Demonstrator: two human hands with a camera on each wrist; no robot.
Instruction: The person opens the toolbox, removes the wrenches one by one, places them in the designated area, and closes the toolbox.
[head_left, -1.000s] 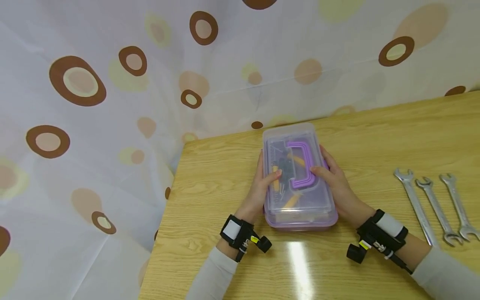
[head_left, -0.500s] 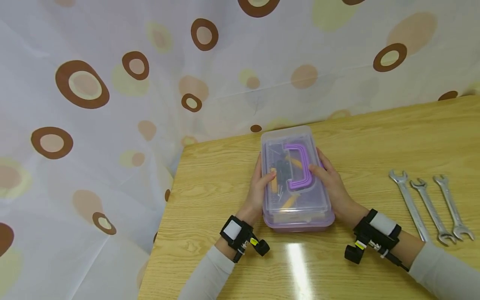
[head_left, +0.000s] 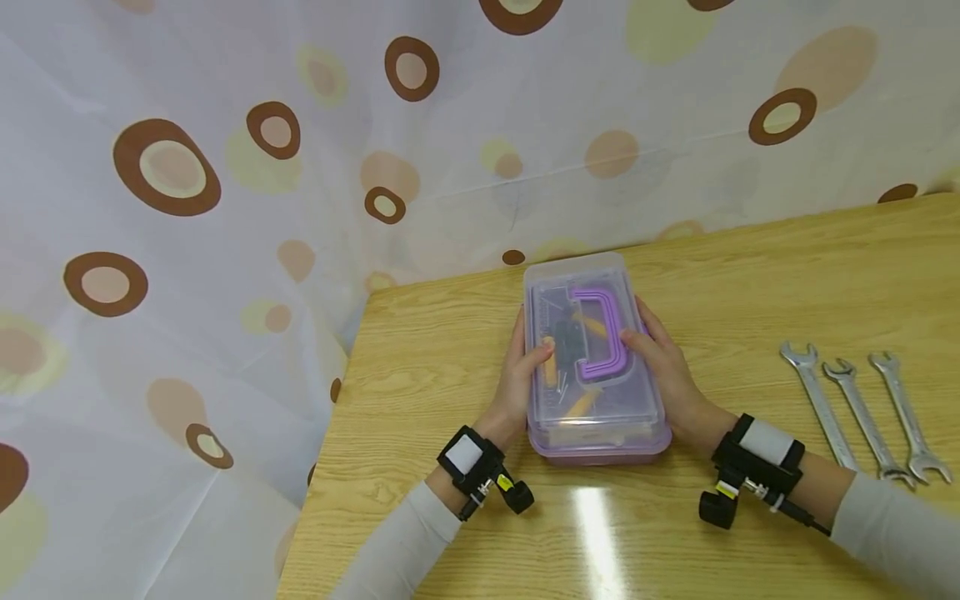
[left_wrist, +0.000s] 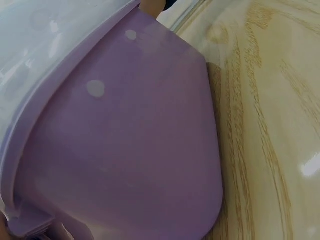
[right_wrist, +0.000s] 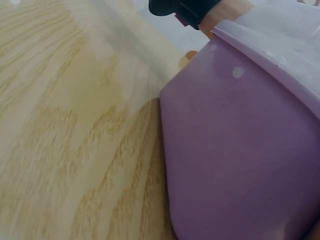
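Observation:
A storage box (head_left: pixel 592 400) with a clear lid, a purple base and a folded purple handle (head_left: pixel 617 333) sits on the wooden table. Its lid is on, and blurred orange and dark items show through it. My left hand (head_left: pixel 517 383) grips the box's left side, thumb on the lid. On the opposite side my right hand (head_left: pixel 671 375) holds it, thumb beside the handle. Most other fingers are hidden behind the box. Both wrist views show the smooth purple end of the base (left_wrist: pixel 135 135), its lower edge at the tabletop.
Three metal open-end wrenches lie side by side at the right: a longer wrench (head_left: pixel 821 404), a middle wrench (head_left: pixel 866 417) and an outer wrench (head_left: pixel 910 417). The right sleeve partly covers the longest. A patterned curtain (head_left: pixel 480 125) hangs behind and left of the table (head_left: pixel 420 383).
The head view has shifted slightly. My left forearm has swung a little outward to the left. Both hands keep their hold, and the box stays in place.

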